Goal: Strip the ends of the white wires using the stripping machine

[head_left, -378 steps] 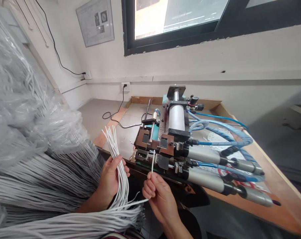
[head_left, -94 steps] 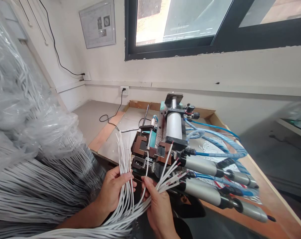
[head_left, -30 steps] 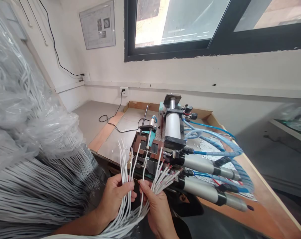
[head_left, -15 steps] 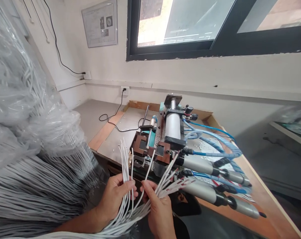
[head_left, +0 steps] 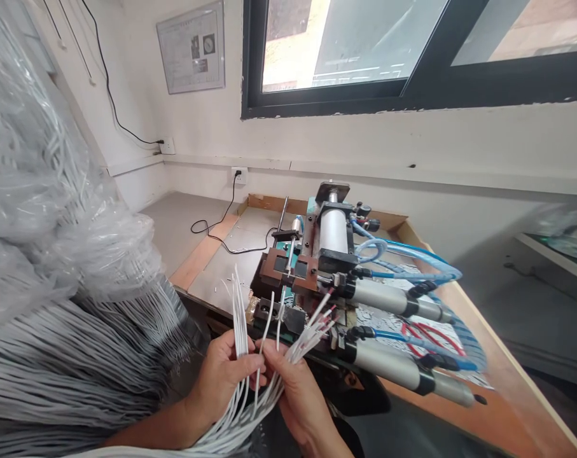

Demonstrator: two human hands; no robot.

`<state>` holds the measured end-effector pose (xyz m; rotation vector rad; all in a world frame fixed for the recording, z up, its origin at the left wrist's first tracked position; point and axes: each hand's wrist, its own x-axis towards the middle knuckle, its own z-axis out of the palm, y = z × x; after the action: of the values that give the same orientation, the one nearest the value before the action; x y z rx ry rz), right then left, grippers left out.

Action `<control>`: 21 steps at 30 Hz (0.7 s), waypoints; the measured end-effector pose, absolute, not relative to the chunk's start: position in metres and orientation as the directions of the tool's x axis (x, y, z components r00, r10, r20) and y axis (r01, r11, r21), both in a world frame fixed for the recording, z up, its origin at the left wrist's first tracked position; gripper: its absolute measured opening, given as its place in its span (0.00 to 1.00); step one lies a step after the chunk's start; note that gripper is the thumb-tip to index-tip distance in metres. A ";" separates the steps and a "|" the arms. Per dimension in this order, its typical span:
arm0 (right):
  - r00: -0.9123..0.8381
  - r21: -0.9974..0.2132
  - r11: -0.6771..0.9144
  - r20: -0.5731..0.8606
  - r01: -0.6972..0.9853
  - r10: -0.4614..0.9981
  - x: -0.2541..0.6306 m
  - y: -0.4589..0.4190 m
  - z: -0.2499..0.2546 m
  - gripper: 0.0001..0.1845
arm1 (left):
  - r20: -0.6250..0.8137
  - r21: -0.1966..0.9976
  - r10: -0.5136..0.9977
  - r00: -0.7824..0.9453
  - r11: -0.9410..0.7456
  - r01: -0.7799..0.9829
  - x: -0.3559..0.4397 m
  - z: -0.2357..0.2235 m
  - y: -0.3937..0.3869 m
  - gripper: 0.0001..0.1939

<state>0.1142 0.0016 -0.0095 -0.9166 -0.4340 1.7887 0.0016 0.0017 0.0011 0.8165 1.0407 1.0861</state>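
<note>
My left hand (head_left: 224,375) is closed round a bunch of thin white cables (head_left: 239,312), whose ends stand upright above the thumb. My right hand (head_left: 292,381) is closed too, with more white cables (head_left: 307,340) fanning out to the upper right; several show reddish tips. Two single cables rise between the hands, close to the right fingertips. The hands nearly touch, and the fingers partly hide one another. Just beyond them stands a pneumatic machine (head_left: 333,232) with brown jaw plates (head_left: 305,272) and grey cylinders (head_left: 383,299). Below the hands, the cable lengths sweep to the lower left.
A mass of grey-white cables (head_left: 78,369), partly under clear plastic (head_left: 63,216), fills the left side. Blue air hoses (head_left: 422,273) loop right of the machine. Small scraps lie on the wood-edged table (head_left: 212,267). A black power cord (head_left: 221,238) crosses its back.
My right hand has moved left, closer to my left hand, and its cables swung left with it. The machine's brown jaw plates have shifted and now sit closer together, higher in view.
</note>
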 end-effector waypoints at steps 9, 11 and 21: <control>0.214 -0.733 -0.198 -0.428 -0.651 0.878 0.112 0.003 -0.017 0.13 | -0.254 0.932 0.967 0.004 0.246 -0.267 0.000 0.004 0.002 0.12; 0.199 -0.680 -0.211 -0.472 -0.703 0.859 0.112 0.008 -0.015 0.13 | -0.249 0.937 0.968 0.001 0.242 -0.252 -0.001 0.003 0.004 0.13; -0.061 -0.513 -0.358 -0.506 -0.780 0.860 0.112 0.014 -0.010 0.15 | -0.238 0.962 0.970 0.055 0.243 -0.127 -0.003 0.004 0.002 0.10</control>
<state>0.1120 0.0145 -0.0098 -0.9142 -0.1214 1.7096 -0.0026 0.0022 0.0041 0.9530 1.1894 1.0622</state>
